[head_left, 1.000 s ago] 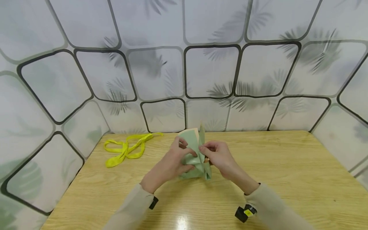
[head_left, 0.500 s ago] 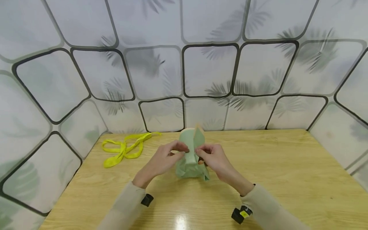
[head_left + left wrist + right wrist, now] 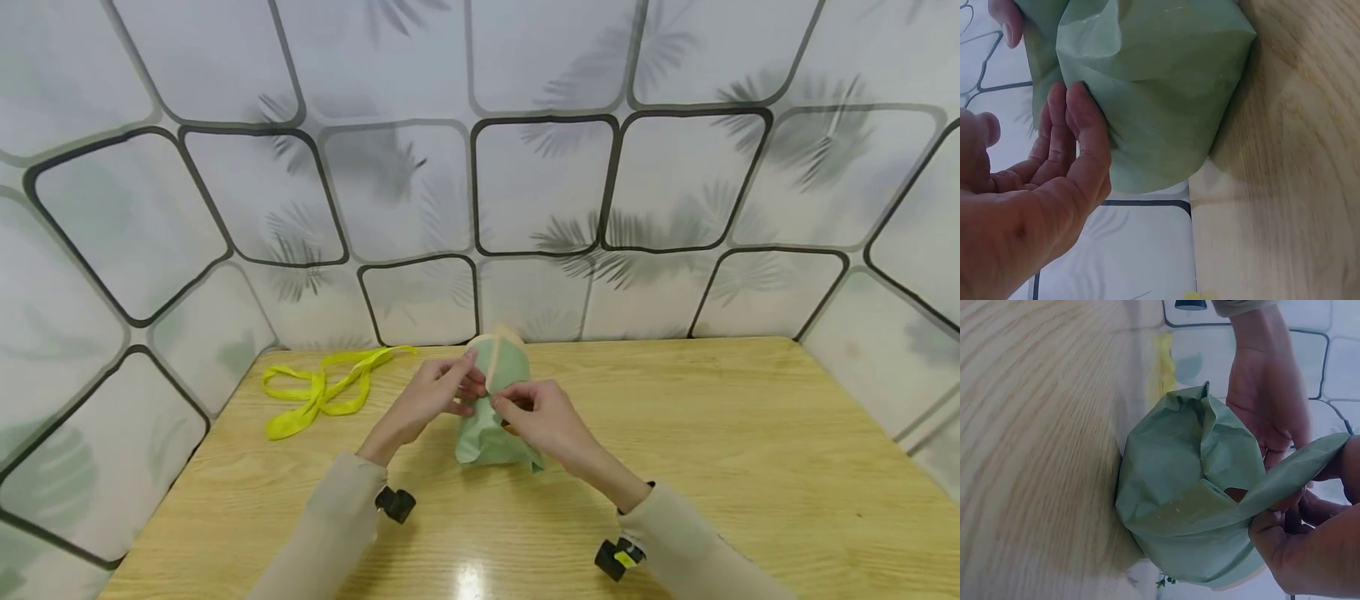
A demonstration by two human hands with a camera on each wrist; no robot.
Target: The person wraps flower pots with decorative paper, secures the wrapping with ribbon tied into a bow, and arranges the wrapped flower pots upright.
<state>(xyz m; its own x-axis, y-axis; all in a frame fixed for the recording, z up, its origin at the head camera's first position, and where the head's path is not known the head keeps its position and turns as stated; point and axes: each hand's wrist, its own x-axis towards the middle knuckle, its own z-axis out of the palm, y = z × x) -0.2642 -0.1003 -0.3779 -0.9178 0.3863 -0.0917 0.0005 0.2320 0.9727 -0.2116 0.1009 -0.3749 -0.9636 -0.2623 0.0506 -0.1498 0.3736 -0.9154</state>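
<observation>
Green wrapping paper [image 3: 487, 440] forms a crumpled bundle standing on the table, with a pale inner edge showing at its fanned top. My right hand [image 3: 546, 419] pinches the paper at the narrowed middle; in the right wrist view its thumb and fingers grip a folded strip [image 3: 1291, 472]. Against the bundle's left side rest the fingertips of my left hand [image 3: 431, 398], while the left wrist view has that thumb [image 3: 988, 128] held apart from the paper. A small brown patch [image 3: 1235, 494] shows through a gap in the folds. Most of what the paper encloses is hidden.
A loosely looped yellow ribbon [image 3: 318, 392] lies at the table's back left. The wooden table [image 3: 712, 450] ends at a patterned curtain-like backdrop [image 3: 547, 183] behind and at both sides. Both wrists carry small black cameras.
The upper flap has turned from edge-on to a broad fan above the pinch. My left hand has left the bundle's front and come to its left side; the right hand has shifted slightly left.
</observation>
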